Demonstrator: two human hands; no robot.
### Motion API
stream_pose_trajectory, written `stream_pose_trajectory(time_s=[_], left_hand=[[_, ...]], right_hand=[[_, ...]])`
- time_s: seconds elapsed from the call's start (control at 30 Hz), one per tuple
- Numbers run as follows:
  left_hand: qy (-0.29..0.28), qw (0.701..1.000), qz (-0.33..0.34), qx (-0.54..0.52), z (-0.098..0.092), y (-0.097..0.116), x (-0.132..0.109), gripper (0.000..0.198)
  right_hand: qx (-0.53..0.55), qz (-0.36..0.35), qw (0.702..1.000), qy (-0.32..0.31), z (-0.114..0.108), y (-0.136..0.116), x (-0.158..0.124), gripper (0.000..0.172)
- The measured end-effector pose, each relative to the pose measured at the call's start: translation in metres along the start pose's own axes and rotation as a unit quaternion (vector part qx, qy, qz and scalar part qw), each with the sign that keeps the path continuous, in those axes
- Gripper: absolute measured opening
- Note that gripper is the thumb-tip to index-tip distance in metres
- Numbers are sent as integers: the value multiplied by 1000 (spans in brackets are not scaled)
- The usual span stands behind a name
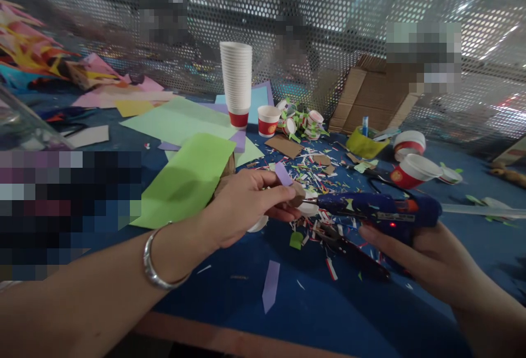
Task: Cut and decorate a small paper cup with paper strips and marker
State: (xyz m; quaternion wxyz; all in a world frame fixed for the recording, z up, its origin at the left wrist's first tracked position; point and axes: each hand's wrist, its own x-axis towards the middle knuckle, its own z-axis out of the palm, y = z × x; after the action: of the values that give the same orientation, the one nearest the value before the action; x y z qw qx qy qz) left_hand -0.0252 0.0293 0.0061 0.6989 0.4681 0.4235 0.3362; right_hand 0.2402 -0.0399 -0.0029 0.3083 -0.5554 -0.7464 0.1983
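Note:
My left hand (246,199), with a silver bangle at the wrist, pinches a small brown cardboard piece (298,195) that has a purple paper strip (283,174) at it. A blue hot glue gun (370,207) is in my right hand (423,259), its red light lit and a clear glue stick (480,211) out of its back. The nozzle points left and meets or nearly meets the cardboard piece. Below my hands, a purple strip with a pointed end (271,287) lies on the blue table. Dark-handled scissors (349,248) lie beneath the glue gun, partly hidden.
Paper scraps (324,174) litter the table's middle. Behind stand a tall stack of paper cups (236,84), a single cup (269,121) and several small cup-and-leaf pieces (302,119). Green paper (189,182) lies left. A yellow container (365,143) and tilted cups (415,171) are right, before cardboard (370,95).

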Motion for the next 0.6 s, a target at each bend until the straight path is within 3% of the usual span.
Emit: stream_pose_trajectory(time_s=[0.33, 0.6], left_hand=[[-2, 1000, -4, 11, 1, 1, 0, 9], [-5, 1000, 4, 24, 1, -2, 0, 12]], right_hand=[[-62, 3, 998, 22, -1, 0, -2, 39], [-72, -18, 997, 28, 0, -4, 1, 37]])
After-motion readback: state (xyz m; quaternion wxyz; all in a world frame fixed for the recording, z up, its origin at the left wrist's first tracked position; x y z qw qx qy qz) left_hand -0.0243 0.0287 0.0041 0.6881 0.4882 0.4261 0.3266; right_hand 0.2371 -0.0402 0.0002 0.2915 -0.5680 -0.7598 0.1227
